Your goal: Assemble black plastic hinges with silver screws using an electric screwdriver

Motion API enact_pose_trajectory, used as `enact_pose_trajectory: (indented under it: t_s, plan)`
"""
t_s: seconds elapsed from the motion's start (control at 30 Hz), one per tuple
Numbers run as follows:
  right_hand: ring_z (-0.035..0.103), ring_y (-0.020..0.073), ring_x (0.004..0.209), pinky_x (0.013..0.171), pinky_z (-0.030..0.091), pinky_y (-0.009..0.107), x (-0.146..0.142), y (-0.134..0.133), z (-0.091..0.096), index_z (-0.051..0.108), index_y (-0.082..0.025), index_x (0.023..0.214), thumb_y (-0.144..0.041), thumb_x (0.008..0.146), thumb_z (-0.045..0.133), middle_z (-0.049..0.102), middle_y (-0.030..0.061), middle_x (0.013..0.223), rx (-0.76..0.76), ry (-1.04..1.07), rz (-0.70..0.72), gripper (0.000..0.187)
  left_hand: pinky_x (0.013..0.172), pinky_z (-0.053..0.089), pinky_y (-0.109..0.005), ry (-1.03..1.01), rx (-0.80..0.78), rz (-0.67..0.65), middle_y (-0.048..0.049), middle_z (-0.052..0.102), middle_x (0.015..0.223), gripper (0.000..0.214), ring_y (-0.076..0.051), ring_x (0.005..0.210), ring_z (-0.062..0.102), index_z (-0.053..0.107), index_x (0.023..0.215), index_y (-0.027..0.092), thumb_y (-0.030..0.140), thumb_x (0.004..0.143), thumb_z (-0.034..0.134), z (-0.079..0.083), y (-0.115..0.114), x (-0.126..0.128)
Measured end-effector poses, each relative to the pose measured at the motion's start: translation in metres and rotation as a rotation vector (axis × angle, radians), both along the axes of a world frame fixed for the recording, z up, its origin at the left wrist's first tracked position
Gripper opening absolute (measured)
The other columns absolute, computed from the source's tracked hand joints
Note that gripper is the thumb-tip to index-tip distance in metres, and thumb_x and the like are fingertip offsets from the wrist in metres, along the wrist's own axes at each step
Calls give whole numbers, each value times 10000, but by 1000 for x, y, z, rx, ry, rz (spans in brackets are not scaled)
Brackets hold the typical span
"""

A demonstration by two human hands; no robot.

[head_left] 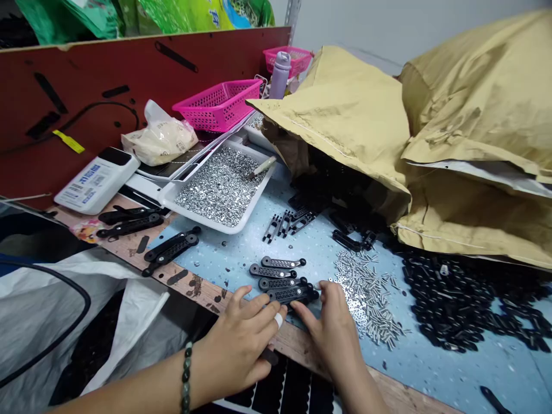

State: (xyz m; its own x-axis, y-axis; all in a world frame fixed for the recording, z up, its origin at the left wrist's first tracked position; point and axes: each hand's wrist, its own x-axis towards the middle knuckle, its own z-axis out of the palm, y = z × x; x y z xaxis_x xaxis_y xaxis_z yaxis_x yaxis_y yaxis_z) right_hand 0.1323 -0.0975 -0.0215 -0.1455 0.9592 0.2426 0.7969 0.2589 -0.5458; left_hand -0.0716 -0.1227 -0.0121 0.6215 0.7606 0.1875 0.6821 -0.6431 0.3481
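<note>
Several black plastic hinged arms (280, 273) with lattice sides and silver pins lie side by side near the table's front edge. My left hand (252, 333), with a white band on one finger, reaches over their near side, fingers apart. At their right ends is my right hand (334, 328), its thumb and index finger spread around the rounded black tips. A dark piece (270, 356) shows beside my left thumb; whether I touch it is unclear. Right of my hands lies a heap of silver pins (371, 296). Short grey-black links (282, 224) stand farther back.
A white tray (235, 229) of small metal parts stands behind, near pink baskets (222, 109) and a lilac bottle (280, 75). Paper sacks (345, 109) spill black parts (448, 305) at right. More black arms (172, 247) and a white box (97, 181) sit left.
</note>
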Motion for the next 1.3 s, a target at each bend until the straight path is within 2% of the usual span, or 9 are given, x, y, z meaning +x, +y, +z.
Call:
enact_pose_trajectory:
  t_s: [0.13,0.2,0.33,0.43,0.53,0.67,0.77,1.03,1.3]
  plan:
    - [553,256,948,852,456,496,11,-20,-5,585,-227,1110,-202,903,508,529,107,1072,268,-185,230,222,1074,57,-461,-27,-2,-5,-64,564,1250,487,-259,1168,436,494,1285,170,356,841,565,-2,0,-1]
    - [520,291,1012,883,409,554,18,-28,-8,607,-234,1102,-166,899,495,515,117,1154,274,-244,187,242,1073,57,-463,-23,1,-8,-63,562,1252,491,-263,1169,436,494,1282,175,365,837,573,-4,1,-1]
    - [505,291,1040,815,472,463,20,-34,0,550,-187,1188,-164,886,508,495,145,1156,228,-48,63,306,1073,64,-475,-37,3,2,-61,553,1257,448,-267,1175,428,510,1245,179,382,849,563,-1,4,0]
    - [533,245,1022,808,506,378,2,-35,19,447,-168,1286,-144,868,532,518,139,1128,192,214,334,427,1077,89,-483,-83,-14,23,-72,539,1253,377,-276,1179,416,540,1166,173,352,836,568,6,4,4]
    - [576,191,848,707,517,307,-19,-32,36,541,-202,1145,-105,880,518,597,84,957,67,307,561,282,1062,189,-474,-164,-89,44,-79,534,1211,309,-283,1152,424,561,1055,177,295,773,602,19,2,7]
    - [584,156,712,618,496,266,-24,-17,36,597,-219,867,-168,892,524,597,24,782,-158,558,304,92,970,359,-410,-273,-189,227,-106,476,1256,412,-266,1168,407,488,1193,163,204,786,543,29,0,-1]
    - [582,144,623,538,487,247,-19,0,23,571,-233,1001,-283,859,578,586,1,754,-344,776,45,150,985,301,-449,-218,-78,264,-89,512,1267,395,-270,1173,419,480,1253,182,191,859,494,24,-1,-10]
    - [547,145,546,511,426,243,-21,22,7,626,-180,800,-350,833,584,596,12,644,-483,484,15,178,1012,170,-470,-111,47,185,-49,578,1272,357,-251,1166,465,496,1296,203,248,945,455,-1,-4,-10]
    - [523,143,477,462,423,242,-18,28,8,607,-172,797,-415,802,597,544,-14,544,-632,573,22,243,1034,163,-448,-126,23,162,-35,572,1282,378,-232,1185,468,493,1305,222,299,935,516,-3,-4,-14]
